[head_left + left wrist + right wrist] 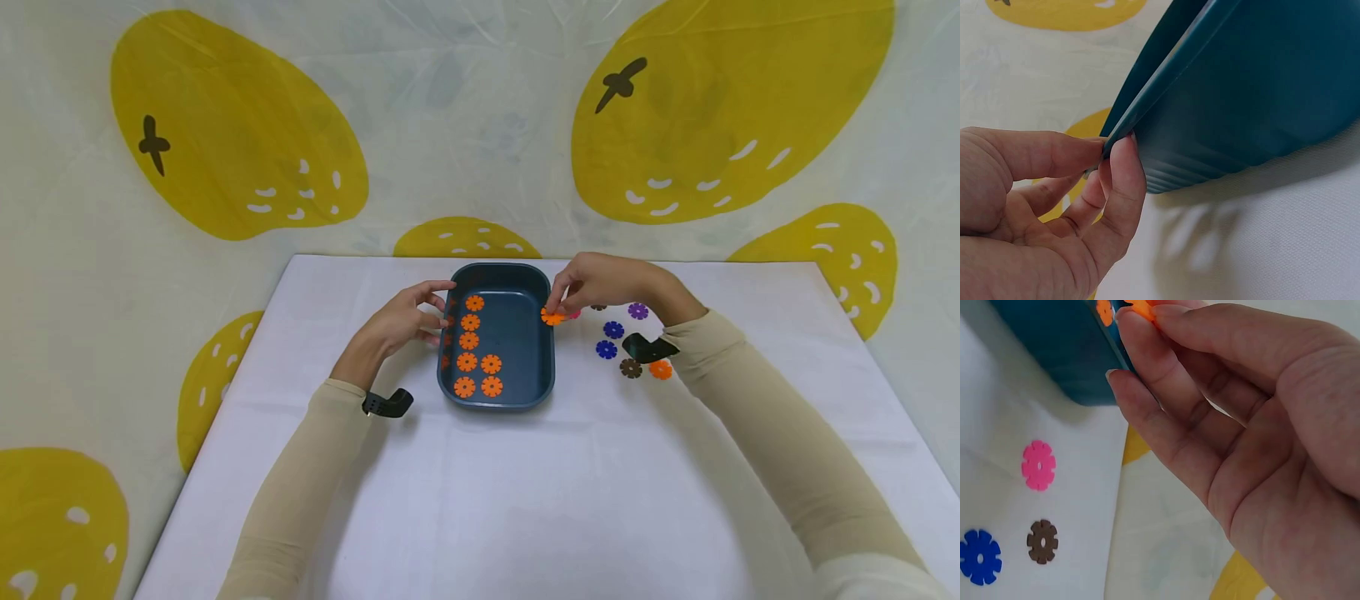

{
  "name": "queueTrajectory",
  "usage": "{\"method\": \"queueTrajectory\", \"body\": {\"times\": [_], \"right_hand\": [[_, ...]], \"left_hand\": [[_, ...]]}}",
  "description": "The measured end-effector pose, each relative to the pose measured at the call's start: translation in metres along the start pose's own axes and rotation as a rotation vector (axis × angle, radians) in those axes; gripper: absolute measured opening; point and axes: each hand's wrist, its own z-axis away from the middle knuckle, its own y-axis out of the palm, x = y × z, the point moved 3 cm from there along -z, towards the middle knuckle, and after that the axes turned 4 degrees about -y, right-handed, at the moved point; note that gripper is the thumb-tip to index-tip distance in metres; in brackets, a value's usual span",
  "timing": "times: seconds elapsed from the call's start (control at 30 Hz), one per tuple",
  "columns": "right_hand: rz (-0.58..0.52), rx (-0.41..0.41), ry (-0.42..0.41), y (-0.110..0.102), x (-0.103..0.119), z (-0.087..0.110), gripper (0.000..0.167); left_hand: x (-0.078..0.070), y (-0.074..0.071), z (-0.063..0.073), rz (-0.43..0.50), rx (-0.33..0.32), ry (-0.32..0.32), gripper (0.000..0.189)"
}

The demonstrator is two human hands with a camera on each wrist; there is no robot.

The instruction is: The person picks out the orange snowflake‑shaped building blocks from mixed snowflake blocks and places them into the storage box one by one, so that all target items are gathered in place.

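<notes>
A dark blue rectangular tray (pixel 525 350) stands on the white-covered table. Inside it, orange notched snowflake discs (pixel 468 340) line the left side in a column, with two more beside the near end. My left hand (pixel 403 321) pinches the tray's left rim between thumb and fingers, as the left wrist view shows at the tray wall (pixel 1241 94). Over the right rim, my right hand (pixel 600 282) holds another orange snowflake disc (pixel 552 317) between thumb and fingertips. That disc's edge (pixel 1142 309) peeks out at the top of the right wrist view.
Loose snowflake discs lie right of the tray: blue ones (pixel 613 330), a purple one (pixel 638 311), a brown one (pixel 631 368) and an orange one (pixel 661 369). A pink disc (pixel 1039 465) and another brown disc (pixel 1042 542) lie close by the tray. Behind the table hangs a lemon-patterned cloth (pixel 480 125).
</notes>
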Motion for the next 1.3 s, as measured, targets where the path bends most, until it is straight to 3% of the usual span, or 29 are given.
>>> {"method": "queueTrajectory", "body": {"times": [0.43,0.77,1.07,1.3], "right_hand": [[-0.065,0.027,-0.055,0.013,0.011,-0.022,0.02],[-0.049,0.031,-0.096,0.019,0.014,-0.035,0.023],[-0.098,0.07,-0.088,0.024,0.017,-0.046,0.025],[-0.076,0.108,-0.096,0.03,0.019,-0.056,0.027]], "left_hand": [[0.002,0.0,-0.002,-0.009,-0.008,0.004,0.072],[0.001,0.002,-0.001,-0.009,-0.009,-0.004,0.072],[0.001,0.002,0.0,-0.019,-0.012,-0.007,0.071],[0.001,0.002,0.0,-0.022,-0.017,-0.001,0.071]]}}
